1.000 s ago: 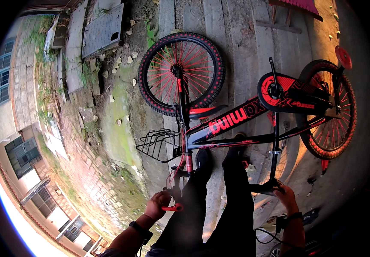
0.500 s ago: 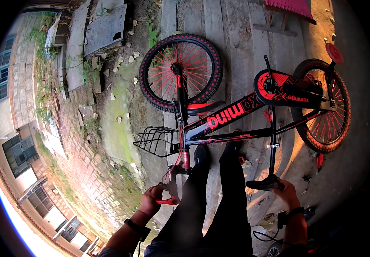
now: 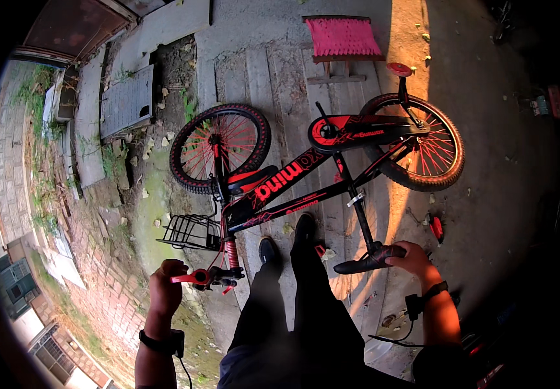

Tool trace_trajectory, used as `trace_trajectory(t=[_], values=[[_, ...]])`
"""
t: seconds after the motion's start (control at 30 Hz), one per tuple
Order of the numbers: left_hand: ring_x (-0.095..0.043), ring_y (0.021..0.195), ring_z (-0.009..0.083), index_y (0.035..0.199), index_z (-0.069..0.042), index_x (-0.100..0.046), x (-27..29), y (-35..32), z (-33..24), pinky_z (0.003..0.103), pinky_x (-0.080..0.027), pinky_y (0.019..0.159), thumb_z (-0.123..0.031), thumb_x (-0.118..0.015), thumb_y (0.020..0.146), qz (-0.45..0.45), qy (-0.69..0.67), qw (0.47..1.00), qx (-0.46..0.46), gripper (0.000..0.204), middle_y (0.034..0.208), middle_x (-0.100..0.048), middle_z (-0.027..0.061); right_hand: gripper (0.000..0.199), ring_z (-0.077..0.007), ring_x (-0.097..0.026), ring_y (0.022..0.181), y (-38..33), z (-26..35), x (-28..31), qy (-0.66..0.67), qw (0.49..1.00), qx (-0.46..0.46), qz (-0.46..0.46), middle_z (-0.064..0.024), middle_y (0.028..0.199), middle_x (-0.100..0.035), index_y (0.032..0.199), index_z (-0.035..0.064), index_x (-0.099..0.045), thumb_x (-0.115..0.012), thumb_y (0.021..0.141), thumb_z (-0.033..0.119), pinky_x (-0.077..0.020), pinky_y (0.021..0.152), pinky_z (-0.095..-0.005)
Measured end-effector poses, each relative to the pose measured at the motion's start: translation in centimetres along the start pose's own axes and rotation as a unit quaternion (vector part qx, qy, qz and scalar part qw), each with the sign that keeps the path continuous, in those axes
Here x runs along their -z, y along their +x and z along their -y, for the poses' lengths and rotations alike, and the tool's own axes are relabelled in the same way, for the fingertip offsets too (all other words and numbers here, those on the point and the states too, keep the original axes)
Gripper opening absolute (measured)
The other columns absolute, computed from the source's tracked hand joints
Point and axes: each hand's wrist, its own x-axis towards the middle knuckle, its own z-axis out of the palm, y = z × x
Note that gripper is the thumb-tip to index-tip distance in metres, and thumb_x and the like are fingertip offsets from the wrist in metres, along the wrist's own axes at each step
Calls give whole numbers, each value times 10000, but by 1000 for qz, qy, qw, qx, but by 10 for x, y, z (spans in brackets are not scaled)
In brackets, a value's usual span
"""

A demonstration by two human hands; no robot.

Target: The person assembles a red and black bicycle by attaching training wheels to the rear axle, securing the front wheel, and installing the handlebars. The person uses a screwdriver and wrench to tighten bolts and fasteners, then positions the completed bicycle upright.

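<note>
- The left hand is curled around the handlebar, beside a red part.
- The right hand grasps the rear end of the black saddle.
- The black-and-red bicycle is in front of the person's feet, seen side-on, wheels away from the person, front wheel to the left.
- A wire basket is by the handlebar.
- Beyond the bicycle stands a pink-topped stool.

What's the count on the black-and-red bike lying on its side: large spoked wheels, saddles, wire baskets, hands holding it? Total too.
Large spoked wheels: 2
Saddle: 1
Wire basket: 1
Hands: 2
Total: 6
</note>
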Motion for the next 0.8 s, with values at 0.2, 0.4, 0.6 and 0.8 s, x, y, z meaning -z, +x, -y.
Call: trace_trajectory(t=[0.2, 0.4, 0.6, 0.8], values=[[-700, 701, 206, 984, -17, -632, 35, 16, -29, 324, -539, 637, -39, -584, 916, -71, 18, 997, -14, 87, 793, -709, 121, 498, -151, -612, 929, -24, -14, 22, 115, 988, 49, -87, -55, 982, -661, 1095, 28, -643, -877, 705, 230, -506, 834, -313], [-716, 727, 173, 1063, 4, -620, 65, 22, -56, 290, -540, 623, 24, -514, 898, -102, -74, 988, -85, 197, 826, -716, 115, 420, -135, -599, 871, -59, 17, 39, 184, 970, 63, -149, -29, 924, -653, 1063, 26, -644, -854, 742, 195, -504, 812, -302], [-657, 679, 130, 1127, -37, -631, 96, 28, -77, 268, -510, 583, 16, -503, 913, -136, -91, 982, -99, 255, 877, -711, 67, 369, -120, -608, 853, -88, 31, 63, 189, 960, 69, -192, -30, 912, -670, 1046, 27, -658, -841, 790, 221, -509, 774, -303], [-650, 628, 113, 1191, -53, -610, 129, 54, -114, 248, -489, 530, -69, -482, 1020, -178, -13, 975, -132, 214, 909, -710, 78, 339, -120, -624, 852, -110, 51, 107, 203, 953, 89, -208, -38, 925, -686, 1051, 12, -666, -813, 822, 214, -519, 775, -307]])
